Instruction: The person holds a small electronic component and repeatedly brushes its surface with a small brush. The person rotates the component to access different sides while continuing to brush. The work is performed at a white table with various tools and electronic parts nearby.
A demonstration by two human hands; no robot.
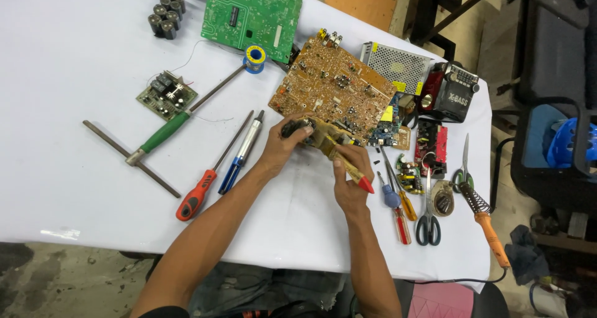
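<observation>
My left hand (281,145) grips a small dark and yellowish part (309,131) above the white table (74,63), at the near edge of a large brown circuit board (333,89). My right hand (349,176) holds a screwdriver with a yellow and red handle (353,169), its shaft pointing up-left into that part. Both hands meet in the middle of the view. The tip of the screwdriver is hidden by the part and my fingers.
Left of my hands lie a red-handled screwdriver (198,195), a blue tool (239,156) and a green-handled T-wrench (161,134). On the right are scissors (428,215), a soldering iron (485,221), a black radio (453,93) and small boards. A green board (252,13), solder spool (254,58) and capacitors (166,13) sit behind.
</observation>
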